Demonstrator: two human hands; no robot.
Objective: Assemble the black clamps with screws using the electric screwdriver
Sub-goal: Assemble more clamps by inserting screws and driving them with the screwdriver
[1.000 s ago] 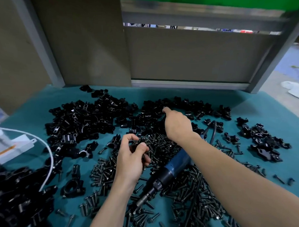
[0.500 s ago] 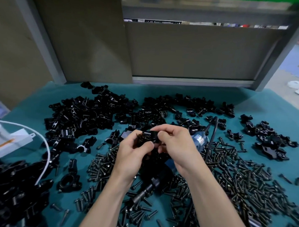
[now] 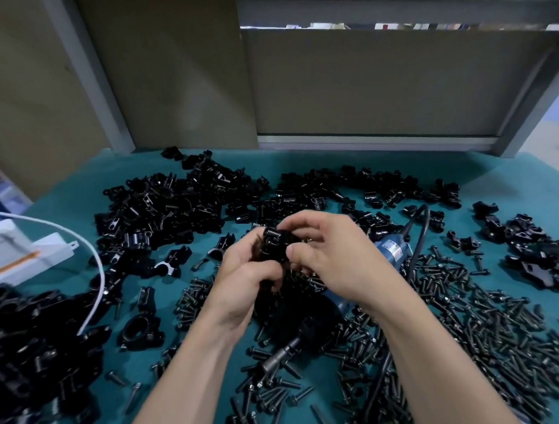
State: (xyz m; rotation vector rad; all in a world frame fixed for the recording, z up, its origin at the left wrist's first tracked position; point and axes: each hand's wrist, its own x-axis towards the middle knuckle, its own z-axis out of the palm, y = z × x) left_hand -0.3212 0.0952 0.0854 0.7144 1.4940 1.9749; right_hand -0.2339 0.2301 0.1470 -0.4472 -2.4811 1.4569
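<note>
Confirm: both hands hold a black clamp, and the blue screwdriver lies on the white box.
One error: the head view shows the blue screwdriver lying among the screws on the table, beneath the left hand and right hand, not on the white box. Both do hold the black clamp.

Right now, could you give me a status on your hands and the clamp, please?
Left hand, right hand grip black clamp. Electric screwdriver lies below, unheld. Loose screws underneath.

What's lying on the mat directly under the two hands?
The blue electric screwdriver, resting on loose screws; its metal tip shows between the forearms. The right hand covers its middle. That hand and the left hand hold a black clamp above it.
</note>
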